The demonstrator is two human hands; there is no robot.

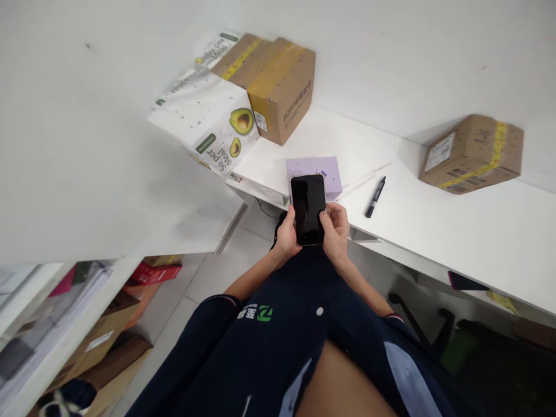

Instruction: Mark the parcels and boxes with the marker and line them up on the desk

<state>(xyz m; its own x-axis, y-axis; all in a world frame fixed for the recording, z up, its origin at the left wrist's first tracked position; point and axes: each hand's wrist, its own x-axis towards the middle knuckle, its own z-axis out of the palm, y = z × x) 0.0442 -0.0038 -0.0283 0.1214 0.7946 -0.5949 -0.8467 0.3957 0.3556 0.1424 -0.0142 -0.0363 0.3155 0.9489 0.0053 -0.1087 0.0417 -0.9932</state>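
A smartphone (308, 202) with a dark screen and a clear case edge is held upright between both hands, just in front of the desk edge. My left hand (287, 234) grips its left side, thumb along the edge. On the opposite side my right hand (336, 234) grips it, the thumb resting at the lower right of the screen and the other fingers curled behind. Behind the phone, a light purple box (328, 169) lies on the white desk, partly covered by the phone in this view.
A black marker (375, 197) lies on the desk (456, 231) to the right. Farther right sits a taped cardboard box (475, 153). A brown carton (278, 87) and a white avocado-print box (212, 116) stand at the back left. Shelves (65, 324) with cartons are at lower left.
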